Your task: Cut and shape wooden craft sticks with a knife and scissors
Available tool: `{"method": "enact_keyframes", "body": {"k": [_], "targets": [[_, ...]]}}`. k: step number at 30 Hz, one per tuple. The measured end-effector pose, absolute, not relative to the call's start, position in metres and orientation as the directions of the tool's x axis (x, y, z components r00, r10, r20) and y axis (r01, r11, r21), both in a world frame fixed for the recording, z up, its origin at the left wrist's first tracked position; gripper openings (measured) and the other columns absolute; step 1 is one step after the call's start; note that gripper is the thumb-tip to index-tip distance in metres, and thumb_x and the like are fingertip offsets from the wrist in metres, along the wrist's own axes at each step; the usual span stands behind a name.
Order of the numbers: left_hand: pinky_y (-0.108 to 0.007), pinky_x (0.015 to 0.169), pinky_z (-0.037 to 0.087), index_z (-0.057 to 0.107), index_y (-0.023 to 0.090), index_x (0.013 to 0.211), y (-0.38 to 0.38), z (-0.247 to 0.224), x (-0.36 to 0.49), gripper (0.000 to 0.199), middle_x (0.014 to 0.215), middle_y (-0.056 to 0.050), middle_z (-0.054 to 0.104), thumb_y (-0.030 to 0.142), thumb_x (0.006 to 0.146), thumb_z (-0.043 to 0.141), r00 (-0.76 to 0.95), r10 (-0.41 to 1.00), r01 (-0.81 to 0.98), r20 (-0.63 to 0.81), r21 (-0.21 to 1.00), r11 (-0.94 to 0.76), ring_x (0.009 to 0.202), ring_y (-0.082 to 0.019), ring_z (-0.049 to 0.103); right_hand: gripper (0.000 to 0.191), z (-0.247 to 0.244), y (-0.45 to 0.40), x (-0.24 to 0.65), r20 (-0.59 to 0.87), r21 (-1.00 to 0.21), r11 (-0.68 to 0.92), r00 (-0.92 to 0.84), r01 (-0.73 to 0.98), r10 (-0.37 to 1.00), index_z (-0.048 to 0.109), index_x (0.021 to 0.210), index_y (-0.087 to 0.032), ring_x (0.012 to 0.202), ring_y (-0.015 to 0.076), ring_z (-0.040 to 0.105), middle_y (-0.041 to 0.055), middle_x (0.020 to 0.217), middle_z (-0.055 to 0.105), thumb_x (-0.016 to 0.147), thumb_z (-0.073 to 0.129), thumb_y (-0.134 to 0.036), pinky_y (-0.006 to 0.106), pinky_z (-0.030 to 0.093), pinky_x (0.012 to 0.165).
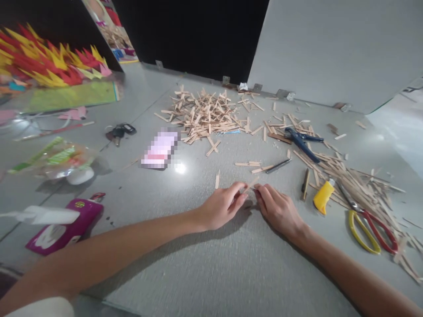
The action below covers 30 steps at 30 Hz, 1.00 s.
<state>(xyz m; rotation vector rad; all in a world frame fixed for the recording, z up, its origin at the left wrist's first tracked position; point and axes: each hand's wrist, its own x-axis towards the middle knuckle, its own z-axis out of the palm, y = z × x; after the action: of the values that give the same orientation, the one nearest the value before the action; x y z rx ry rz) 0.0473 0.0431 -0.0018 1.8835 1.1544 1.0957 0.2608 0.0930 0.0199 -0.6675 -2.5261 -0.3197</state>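
Note:
My left hand (pixel 222 207) pinches a thin wooden stick (pixel 252 182) between thumb and fingers. Close on its right, my right hand (pixel 279 209) is closed, its fingertips at the same stick and partly hiding it. A short notched stick (pixel 217 179) lies just beyond my left hand. Ahead of the right hand are a few flat sticks (pixel 247 164) and a dark pen (pixel 278 166). Farther back rises a large heap of short wooden pieces (pixel 208 112), several of them crossed in pairs.
To the right lie a yellow cutter (pixel 324 197), red-and-yellow-handled scissors (pixel 365 222), blue-handled pliers (pixel 302 143) and long strips (pixel 350 178). A blurred phone (pixel 160 149), keys (pixel 119 132), a plastic bag (pixel 62 158) and a purple case (pixel 89 215) are on the left. Upright panels (pixel 198 39) stand behind.

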Motion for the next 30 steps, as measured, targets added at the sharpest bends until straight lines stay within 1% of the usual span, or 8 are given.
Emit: {"method": "enact_keyframes", "body": {"k": [2, 5, 10, 17, 20, 24, 27, 30], "targets": [[-0.022, 0.056, 0.042, 0.066, 0.015, 0.112, 0.044, 0.003, 0.047, 0.032, 0.065, 0.003, 0.062, 0.035, 0.113, 0.041, 0.179, 0.946, 0.346, 0.272, 0.882, -0.319, 0.051, -0.010, 0.055, 0.030, 0.031, 0.088, 0.260, 0.477, 0.076, 0.845, -0.763, 0.529, 0.436, 0.061, 0.121, -0.009, 0.063, 0.0152, 0.066, 0.0084, 0.090, 0.072, 0.117, 0.034, -0.019, 0.026, 0.052, 0.057], [-0.020, 0.051, 0.041, 0.068, 0.016, 0.105, 0.045, 0.009, 0.046, 0.034, 0.063, 0.004, 0.063, 0.037, 0.112, 0.041, 0.078, 0.983, 0.282, 0.169, 0.942, -0.184, 0.045, -0.009, 0.052, 0.033, 0.057, 0.076, 0.263, 0.375, -0.003, 0.805, -0.746, 0.593, 0.551, 0.062, 0.129, -0.009, 0.075, 0.0192, 0.075, 0.0144, 0.105, 0.076, 0.118, 0.035, -0.025, 0.029, 0.058, 0.061], [-0.018, 0.044, 0.037, 0.070, 0.015, 0.108, 0.045, 0.014, 0.045, 0.036, 0.058, 0.006, 0.059, 0.039, 0.111, 0.043, 0.116, 0.987, 0.193, 0.111, 0.972, -0.132, 0.041, -0.008, 0.046, 0.035, 0.094, 0.058, 0.277, 0.245, -0.129, 0.770, -0.733, 0.624, 0.635, 0.070, 0.118, -0.015, 0.061, 0.0181, 0.072, 0.0081, 0.087, 0.077, 0.117, 0.038, -0.028, 0.030, 0.057, 0.059], [-0.018, 0.041, 0.035, 0.070, 0.014, 0.106, 0.035, 0.017, 0.050, 0.038, 0.060, 0.005, 0.059, 0.038, 0.113, 0.042, 0.135, 0.989, 0.125, 0.064, 0.989, -0.081, 0.040, -0.007, 0.046, 0.040, 0.101, 0.050, 0.283, 0.198, -0.161, 0.756, -0.730, 0.635, 0.655, 0.074, 0.117, -0.018, 0.056, 0.0172, 0.067, 0.0084, 0.084, 0.077, 0.117, 0.037, -0.034, 0.029, 0.050, 0.053], [-0.017, 0.042, 0.036, 0.069, 0.014, 0.105, 0.032, 0.015, 0.052, 0.036, 0.061, 0.005, 0.059, 0.033, 0.114, 0.041, 0.134, 0.984, 0.185, 0.116, 0.973, -0.140, 0.042, -0.007, 0.047, 0.039, 0.094, 0.052, 0.285, 0.094, -0.187, 0.697, -0.693, 0.693, 0.715, 0.071, 0.118, -0.020, 0.055, 0.0173, 0.064, 0.0071, 0.082, 0.075, 0.117, 0.035, -0.034, 0.029, 0.045, 0.052], [-0.017, 0.047, 0.038, 0.067, 0.014, 0.104, 0.032, 0.007, 0.053, 0.033, 0.063, 0.005, 0.059, 0.029, 0.116, 0.040, 0.123, 0.927, 0.326, 0.355, 0.867, -0.376, 0.046, -0.007, 0.048, 0.032, 0.080, 0.061, 0.284, -0.028, -0.241, 0.710, -0.736, 0.661, 0.676, 0.063, 0.110, -0.020, 0.058, 0.0175, 0.064, 0.0040, 0.075, 0.070, 0.115, 0.032, -0.027, 0.029, 0.039, 0.055], [-0.019, 0.051, 0.042, 0.064, 0.014, 0.105, 0.032, 0.001, 0.054, 0.036, 0.065, 0.003, 0.061, 0.030, 0.117, 0.035, 0.124, 0.895, 0.452, 0.428, 0.779, -0.435, 0.048, -0.008, 0.051, 0.026, 0.071, 0.063, 0.281, -0.023, -0.179, 0.759, -0.774, 0.626, 0.633, 0.056, 0.100, -0.022, 0.051, 0.0171, 0.060, -0.0010, 0.063, 0.062, 0.114, 0.034, -0.023, 0.030, 0.030, 0.052], [-0.020, 0.048, 0.039, 0.060, 0.017, 0.096, 0.030, -0.003, 0.056, 0.043, 0.062, 0.005, 0.057, 0.034, 0.118, 0.027, 0.183, 0.918, 0.538, 0.351, 0.746, -0.393, 0.046, -0.009, 0.048, 0.023, 0.071, 0.053, 0.280, -0.005, 0.020, 0.772, -0.772, 0.635, 0.636, 0.055, 0.097, -0.022, 0.043, 0.0161, 0.056, -0.0013, 0.058, 0.060, 0.103, 0.039, -0.007, 0.032, 0.020, 0.048]]}}
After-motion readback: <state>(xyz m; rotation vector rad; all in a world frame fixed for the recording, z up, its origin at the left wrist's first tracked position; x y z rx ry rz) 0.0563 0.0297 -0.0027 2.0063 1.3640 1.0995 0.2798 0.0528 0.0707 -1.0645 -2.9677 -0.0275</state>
